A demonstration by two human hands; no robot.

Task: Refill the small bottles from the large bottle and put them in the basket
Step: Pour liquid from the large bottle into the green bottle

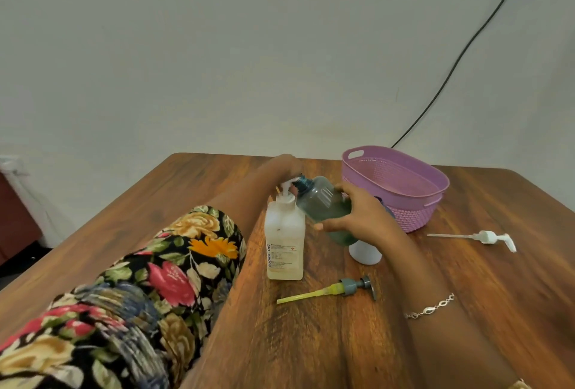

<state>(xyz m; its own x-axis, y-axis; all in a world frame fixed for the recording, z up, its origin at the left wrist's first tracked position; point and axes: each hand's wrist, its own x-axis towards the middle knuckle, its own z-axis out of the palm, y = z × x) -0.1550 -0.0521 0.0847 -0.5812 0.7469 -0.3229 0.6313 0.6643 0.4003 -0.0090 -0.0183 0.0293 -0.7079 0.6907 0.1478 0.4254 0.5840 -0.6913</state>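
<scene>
— Fingers [325,227] of the right hand [361,217]: how do they lie?

— Curled round the small bottle [323,202], clamped on its lower half. It is held off the counter [311,342] and tilted, with its open neck pointing to 10 o'clock, right at the spout of the large bottle [284,242].

— How does the small one look?

— Translucent grey-green, darker toward the base. It has no cap, a threaded teal neck and a ribbed patch on the shoulder.

— And the left hand [284,166]?

— It lies over the white pump head [287,186] of the large bottle. Its fingers are hidden, so I cannot tell whether they are curled or straight.

— The large bottle itself?

— Upright at mid-counter, squarish, pale yellowish, with a printed label low on its front.

— What lies around it?

— At 2 o'clock is a purple basket [395,183]. At 3 o'clock a white bottle [364,253] stands partly behind the right wrist, and farther out a white pump [485,237] lies flat. At 5 o'clock lies a grey pump [348,288] with a yellow tube.
</scene>
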